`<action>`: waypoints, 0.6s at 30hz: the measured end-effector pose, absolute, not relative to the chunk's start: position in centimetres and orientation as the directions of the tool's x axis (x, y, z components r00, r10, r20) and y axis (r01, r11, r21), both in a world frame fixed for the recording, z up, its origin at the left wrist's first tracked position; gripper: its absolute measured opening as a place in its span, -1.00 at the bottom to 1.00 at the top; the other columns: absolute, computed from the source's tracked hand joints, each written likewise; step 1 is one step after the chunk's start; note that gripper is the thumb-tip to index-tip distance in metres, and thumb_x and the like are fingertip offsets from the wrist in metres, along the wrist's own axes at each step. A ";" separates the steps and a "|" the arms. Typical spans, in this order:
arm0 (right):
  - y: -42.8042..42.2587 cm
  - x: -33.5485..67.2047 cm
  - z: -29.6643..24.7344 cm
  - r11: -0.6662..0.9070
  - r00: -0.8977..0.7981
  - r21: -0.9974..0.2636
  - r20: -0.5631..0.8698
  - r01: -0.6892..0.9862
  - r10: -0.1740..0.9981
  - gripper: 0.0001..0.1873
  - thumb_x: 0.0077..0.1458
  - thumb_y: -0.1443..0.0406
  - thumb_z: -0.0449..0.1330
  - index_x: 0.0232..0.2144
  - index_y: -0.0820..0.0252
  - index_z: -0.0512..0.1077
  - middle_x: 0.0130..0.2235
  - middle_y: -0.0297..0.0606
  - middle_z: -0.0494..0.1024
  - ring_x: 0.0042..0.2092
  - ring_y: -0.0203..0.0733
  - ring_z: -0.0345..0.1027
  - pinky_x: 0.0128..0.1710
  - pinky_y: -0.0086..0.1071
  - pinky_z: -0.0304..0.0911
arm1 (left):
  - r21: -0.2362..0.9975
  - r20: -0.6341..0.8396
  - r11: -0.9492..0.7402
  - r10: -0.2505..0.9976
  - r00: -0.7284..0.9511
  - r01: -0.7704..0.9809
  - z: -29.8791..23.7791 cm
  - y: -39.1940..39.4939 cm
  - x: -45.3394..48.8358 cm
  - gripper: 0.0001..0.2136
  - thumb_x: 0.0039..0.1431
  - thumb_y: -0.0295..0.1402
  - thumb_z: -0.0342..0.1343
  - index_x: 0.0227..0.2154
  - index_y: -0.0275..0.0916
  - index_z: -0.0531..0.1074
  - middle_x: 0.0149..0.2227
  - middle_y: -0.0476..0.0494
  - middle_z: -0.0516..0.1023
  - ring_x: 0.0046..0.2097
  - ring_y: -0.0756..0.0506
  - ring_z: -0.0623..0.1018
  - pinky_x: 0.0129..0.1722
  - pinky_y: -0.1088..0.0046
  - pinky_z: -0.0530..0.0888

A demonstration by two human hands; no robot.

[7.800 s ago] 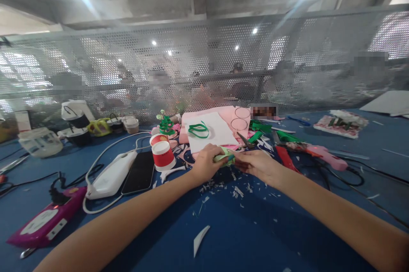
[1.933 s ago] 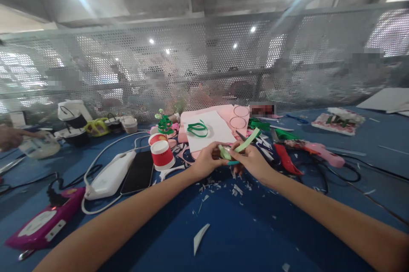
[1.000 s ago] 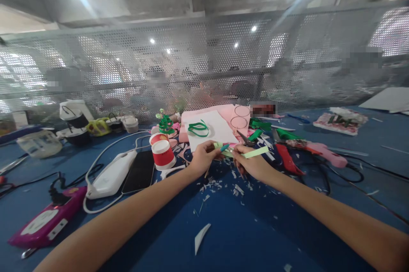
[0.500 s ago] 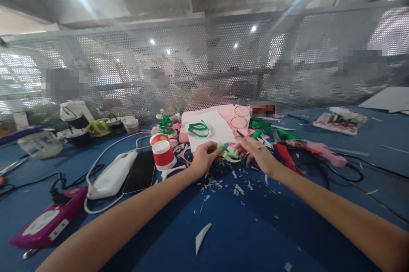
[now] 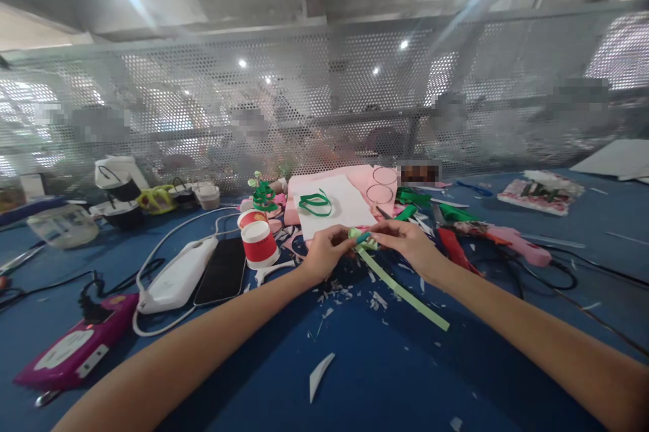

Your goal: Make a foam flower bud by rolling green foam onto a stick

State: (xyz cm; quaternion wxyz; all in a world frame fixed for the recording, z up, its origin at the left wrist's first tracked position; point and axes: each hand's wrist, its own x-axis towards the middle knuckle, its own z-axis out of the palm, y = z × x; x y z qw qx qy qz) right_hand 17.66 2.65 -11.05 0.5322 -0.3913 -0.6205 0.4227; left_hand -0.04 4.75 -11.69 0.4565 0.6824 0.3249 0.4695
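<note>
Above the blue table, my left hand [image 5: 327,253] pinches a light green strip [image 5: 405,293] that is partly coiled between the hands. My right hand [image 5: 405,243] is closed on the same coiled part from the other side. The strip's loose end hangs down toward the lower right. A small teal piece [image 5: 363,238] shows at the fingertips; whether it is worn on a finger I cannot tell. Behind the hands lies a white sheet [image 5: 345,199] with a loop of dark green ribbon [image 5: 315,203] on it. The sheet rests on pink paper [image 5: 304,184].
To the left stand red and white paper cups [image 5: 259,245], a black phone [image 5: 222,273], a white power bank [image 5: 178,276] and a purple power strip [image 5: 76,344]. At right lie a pink glue gun [image 5: 517,245] and a red strip [image 5: 455,251]. White paper scraps [image 5: 320,376] litter the front.
The right hand has come in beside the left and closed on the coil. The light green strip's end, formerly looped near the fingers, now trails down to the right.
</note>
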 end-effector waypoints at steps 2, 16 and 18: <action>2.8 17.7 -11.3 0.371 -0.138 -0.927 0.362 0.048 0.922 -0.72 -0.19 0.19 0.27 -0.39 0.23 0.47 -0.37 -0.26 0.53 -0.35 -0.26 0.37 -0.27 -0.34 0.27 | 0.930 0.340 -0.368 0.869 0.359 0.012 -11.7 4.8 0.0 -0.69 -0.18 -0.15 0.22 -0.47 -0.32 0.40 -0.56 0.03 0.43 -0.56 0.05 0.40 -0.52 0.53 0.37; 2.8 18.0 -10.9 0.482 -0.285 -0.862 0.428 0.157 0.858 -0.67 -0.14 0.25 0.25 -0.24 0.17 0.48 -0.24 -0.21 0.54 -0.28 -0.21 0.38 -0.26 -0.29 0.30 | 0.965 0.230 -0.262 0.833 0.503 -0.006 -11.2 4.5 -0.1 -0.67 -0.22 -0.13 0.24 -0.53 -0.34 0.41 -0.59 0.02 0.43 -0.60 0.08 0.38 -0.58 0.58 0.33; 2.8 18.1 -10.9 0.500 -0.293 -0.847 0.439 0.181 0.850 -0.68 -0.14 0.27 0.24 -0.23 0.14 0.49 -0.18 -0.20 0.51 -0.23 -0.18 0.37 -0.23 -0.28 0.30 | 0.965 0.225 -0.261 0.833 0.506 0.000 -11.1 4.4 -0.1 -0.68 -0.22 -0.14 0.24 -0.54 -0.34 0.41 -0.59 0.02 0.43 -0.60 0.08 0.39 -0.58 0.58 0.33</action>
